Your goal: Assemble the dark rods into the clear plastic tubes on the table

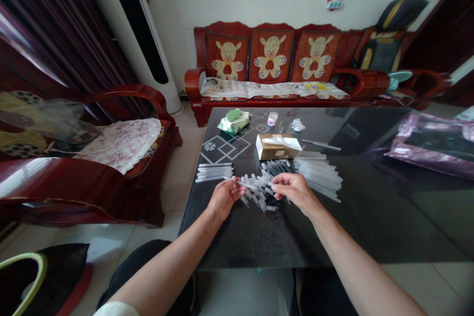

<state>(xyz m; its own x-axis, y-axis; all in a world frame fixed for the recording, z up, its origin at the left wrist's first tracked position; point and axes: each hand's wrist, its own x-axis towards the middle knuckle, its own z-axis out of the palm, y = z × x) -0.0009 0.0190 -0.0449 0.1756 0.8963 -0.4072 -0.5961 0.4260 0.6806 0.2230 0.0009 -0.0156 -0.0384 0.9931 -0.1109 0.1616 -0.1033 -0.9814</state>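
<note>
My left hand (pixel 225 198) is closed around a pale, translucent pen (pixel 243 184), most of it covered by the fingers. My right hand (pixel 294 190) pinches a small whitish pen cap (pixel 271 184) between thumb and fingertips. Between and below both hands spreads a loose pile of pen caps (pixel 255 192). Behind them lies a bunch of thin black-tipped refills (pixel 277 167). To the right, translucent pen barrels (pixel 319 175) are fanned out in a thick stack. Several whitish pens (pixel 215 172) lie in a neat row left of the pile.
On the dark glossy table (pixel 237 242) stand a tissue box (pixel 272 149), a green wipes pack (pixel 235 121), a small jar (pixel 272 118) and a crumpled tissue (pixel 297 125). A purple plastic package (pixel 429 145) lies at right. Wooden armchair (pixel 155 177) stands left; sofa (pixel 272 59) behind.
</note>
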